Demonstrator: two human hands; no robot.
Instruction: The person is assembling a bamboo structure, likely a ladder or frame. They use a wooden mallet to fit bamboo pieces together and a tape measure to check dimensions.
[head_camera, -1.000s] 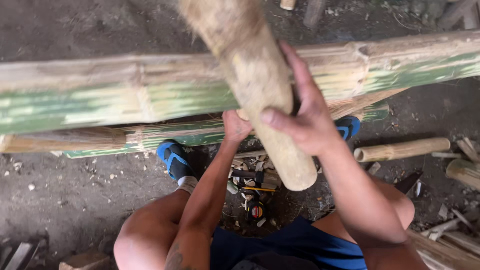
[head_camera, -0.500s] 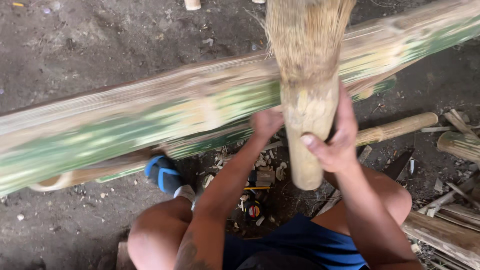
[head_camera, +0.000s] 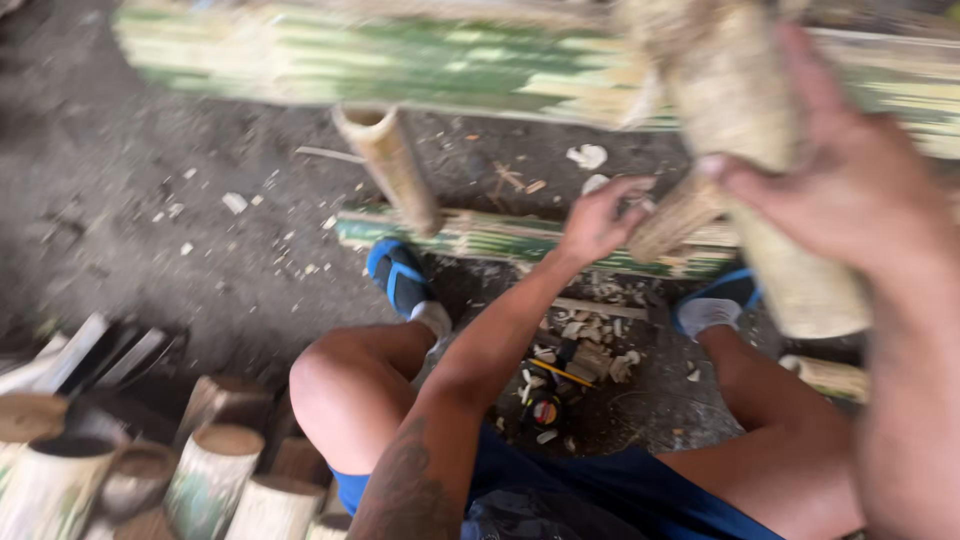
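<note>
My right hand grips a thick pale wooden club, held upright in front of a long split green bamboo pole that runs across the top. My left hand reaches forward below the pole, its fingers curled on a short pale stick that leans next to the club. What the stick's far end touches is blurred. A second green split bamboo strip lies on the ground under both hands.
A hollow bamboo tube juts toward me at centre left. Several cut bamboo sections stand at the bottom left. My blue shoes flank chips and small tools on the dirt floor.
The view has swung left and down, so the pole now sits higher in frame. The club and my right hand have shifted to the right edge; my left hand stays by the pole.
</note>
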